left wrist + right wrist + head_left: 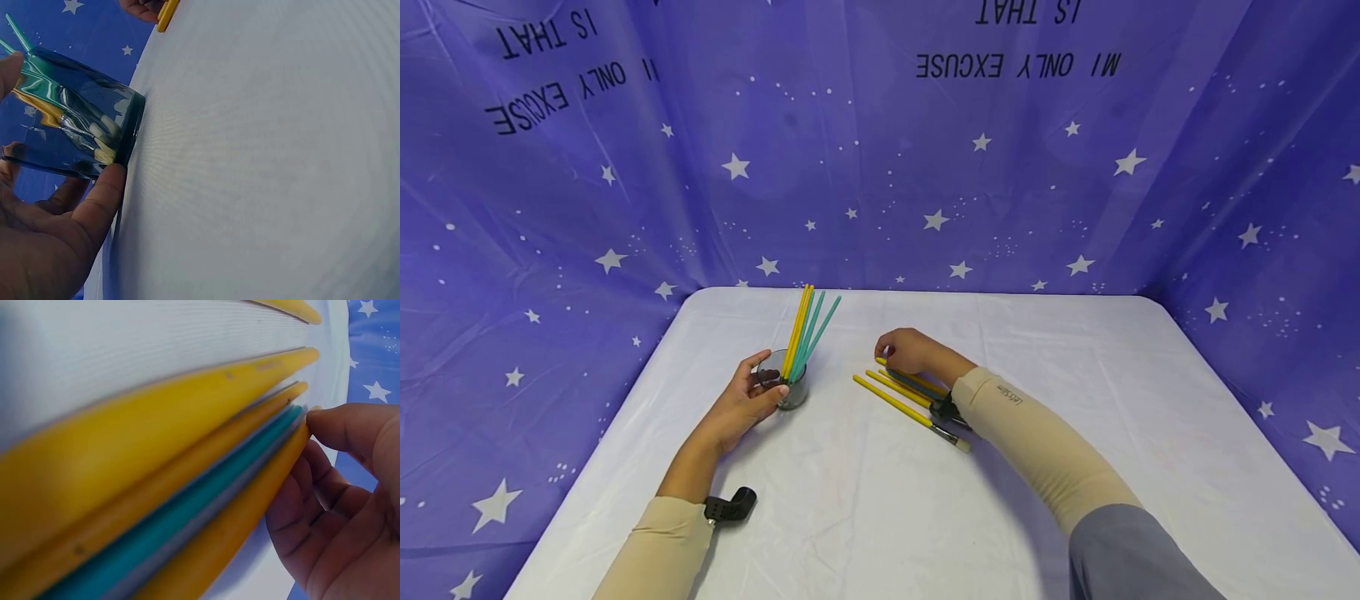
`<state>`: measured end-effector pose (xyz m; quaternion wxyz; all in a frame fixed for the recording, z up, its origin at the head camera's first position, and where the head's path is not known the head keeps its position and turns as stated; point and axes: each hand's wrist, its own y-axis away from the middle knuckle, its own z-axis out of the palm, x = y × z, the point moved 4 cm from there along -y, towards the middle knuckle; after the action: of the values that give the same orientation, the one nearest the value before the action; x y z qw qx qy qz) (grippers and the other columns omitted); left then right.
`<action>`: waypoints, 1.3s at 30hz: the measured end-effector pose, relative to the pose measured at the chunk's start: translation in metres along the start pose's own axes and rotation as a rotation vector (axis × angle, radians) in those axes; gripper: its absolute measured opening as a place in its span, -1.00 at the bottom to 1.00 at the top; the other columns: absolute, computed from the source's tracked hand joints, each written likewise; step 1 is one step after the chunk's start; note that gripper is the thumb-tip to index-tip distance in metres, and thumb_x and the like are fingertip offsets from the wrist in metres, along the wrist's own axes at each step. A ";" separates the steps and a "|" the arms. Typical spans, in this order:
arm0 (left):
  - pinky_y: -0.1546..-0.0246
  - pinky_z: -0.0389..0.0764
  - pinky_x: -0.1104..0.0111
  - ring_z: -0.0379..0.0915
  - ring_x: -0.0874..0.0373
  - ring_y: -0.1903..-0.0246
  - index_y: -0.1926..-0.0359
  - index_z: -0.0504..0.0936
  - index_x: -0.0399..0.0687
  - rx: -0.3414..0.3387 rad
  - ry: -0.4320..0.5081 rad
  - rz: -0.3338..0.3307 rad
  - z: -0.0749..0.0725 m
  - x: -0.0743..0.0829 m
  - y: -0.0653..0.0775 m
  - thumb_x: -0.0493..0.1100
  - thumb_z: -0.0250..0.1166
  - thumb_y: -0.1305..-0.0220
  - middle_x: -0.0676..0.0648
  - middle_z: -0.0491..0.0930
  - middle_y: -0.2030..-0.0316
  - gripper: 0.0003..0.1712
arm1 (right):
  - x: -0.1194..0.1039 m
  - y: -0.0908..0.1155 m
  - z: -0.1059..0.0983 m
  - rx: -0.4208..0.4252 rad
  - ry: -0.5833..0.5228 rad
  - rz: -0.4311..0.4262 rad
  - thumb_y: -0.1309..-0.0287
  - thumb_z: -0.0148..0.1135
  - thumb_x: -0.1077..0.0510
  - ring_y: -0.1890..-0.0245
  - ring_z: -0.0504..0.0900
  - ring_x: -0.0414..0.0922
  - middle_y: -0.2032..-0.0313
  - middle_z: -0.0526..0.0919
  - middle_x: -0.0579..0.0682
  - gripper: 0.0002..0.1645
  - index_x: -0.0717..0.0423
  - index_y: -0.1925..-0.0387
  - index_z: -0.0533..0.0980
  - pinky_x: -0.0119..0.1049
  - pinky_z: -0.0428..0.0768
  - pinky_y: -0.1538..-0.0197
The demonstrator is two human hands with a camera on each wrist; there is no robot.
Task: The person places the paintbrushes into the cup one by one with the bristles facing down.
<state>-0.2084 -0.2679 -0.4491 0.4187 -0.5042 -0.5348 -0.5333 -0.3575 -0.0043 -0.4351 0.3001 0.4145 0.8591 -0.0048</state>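
In the head view my left hand [741,410] grips a clear drinking glass [794,397] standing at the left of the table. Yellow paintbrushes [797,332] and turquoise paintbrushes [824,328] lean in it, handles up; the left wrist view shows their pale bristles [105,150] near its base. To the right, my right hand [907,350] is over a group of paintbrushes lying on the table. The right wrist view has its thumb and fingers [340,422] pinching the handle end of a yellow paintbrush [234,534]. Beside that lie a turquoise paintbrush [194,503] and more yellow ones [156,419].
A white cloth covers the table [850,517]. Nearest me in the group, one yellow paintbrush [891,401] lies apart, its bristles toward the right. A purple star-printed curtain [865,167] hangs behind and at both sides.
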 end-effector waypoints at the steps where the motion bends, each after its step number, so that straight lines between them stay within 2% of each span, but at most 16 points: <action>1: -0.08 0.50 0.26 0.28 -0.03 -0.20 -0.57 -0.22 0.04 -0.001 -0.001 0.000 0.000 0.000 0.000 -0.19 0.26 -0.39 -0.35 0.09 -0.38 -0.01 | -0.001 0.001 -0.001 0.003 -0.006 0.002 -0.23 0.18 0.31 0.19 0.53 -0.07 0.18 0.63 0.00 -0.76 0.00 0.13 0.63 -0.20 0.52 0.03; 5: -0.08 0.50 0.26 0.28 -0.02 -0.20 -0.57 -0.22 0.02 0.001 -0.002 0.001 0.000 0.001 0.000 -0.20 0.26 -0.39 -0.36 0.09 -0.38 -0.01 | -0.003 0.003 -0.008 0.017 -0.006 -0.006 -0.25 0.17 0.31 0.17 0.53 -0.06 0.14 0.62 0.03 -0.73 0.04 0.05 0.62 -0.18 0.52 0.03; 13: -0.07 0.50 0.27 0.27 -0.02 -0.19 -0.57 -0.22 0.01 0.006 -0.002 -0.004 0.000 0.002 0.000 -0.22 0.26 -0.39 -0.37 0.10 -0.37 -0.01 | -0.008 0.008 -0.020 0.038 -0.048 -0.003 -0.26 0.14 0.33 0.30 0.48 -0.08 0.23 0.59 0.02 -0.71 0.07 0.02 0.58 -0.24 0.49 0.18; 17: -0.06 0.50 0.28 0.27 -0.01 -0.18 -0.57 -0.23 0.01 0.006 -0.002 -0.007 0.000 0.001 0.000 -0.22 0.26 -0.39 -0.36 0.10 -0.37 -0.01 | -0.009 0.011 -0.026 0.048 -0.120 -0.016 -0.28 0.14 0.33 0.44 0.48 -0.11 0.25 0.58 0.03 -0.71 0.12 -0.01 0.56 -0.28 0.50 0.34; 21: -0.04 0.51 0.30 0.30 0.05 -0.15 -0.57 -0.22 0.01 0.006 -0.002 -0.005 0.000 0.001 0.001 -0.21 0.26 -0.39 -0.36 0.10 -0.37 -0.01 | -0.012 0.015 -0.034 0.047 -0.249 -0.024 -0.33 0.14 0.30 0.52 0.45 -0.12 0.28 0.56 0.05 -0.69 0.21 -0.09 0.53 -0.28 0.51 0.42; 29: -0.02 0.52 0.33 0.31 0.09 -0.12 -0.57 -0.22 0.01 0.006 0.003 -0.002 0.000 0.001 0.000 -0.22 0.26 -0.38 -0.36 0.10 -0.36 -0.01 | -0.024 0.025 -0.047 0.106 -0.388 -0.036 -0.36 0.11 0.29 0.38 0.54 -0.05 0.24 0.54 0.08 -0.76 0.10 -0.02 0.52 -0.03 0.61 0.18; 35: -0.02 0.52 0.34 0.31 0.09 -0.12 -0.57 -0.22 0.02 0.005 0.003 0.003 0.001 0.001 0.001 -0.22 0.26 -0.39 -0.36 0.10 -0.36 -0.01 | -0.029 0.027 -0.053 0.172 -0.471 -0.031 -0.31 0.15 0.29 0.30 0.57 -0.02 0.19 0.52 0.08 -0.76 0.05 0.01 0.50 -0.02 0.65 0.18; 39: -0.03 0.52 0.33 0.30 0.07 -0.13 -0.57 -0.22 0.01 0.008 0.005 -0.001 0.001 0.001 0.000 -0.22 0.26 -0.38 -0.36 0.11 -0.36 -0.01 | -0.034 0.028 -0.057 0.215 -0.535 -0.038 -0.34 0.12 0.30 0.22 0.59 0.05 0.18 0.52 0.11 -0.78 0.07 0.02 0.47 0.10 0.63 0.12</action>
<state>-0.2081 -0.2666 -0.4482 0.4218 -0.5009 -0.5360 -0.5328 -0.3502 0.0049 -0.3640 0.4703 0.4119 0.7516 -0.2105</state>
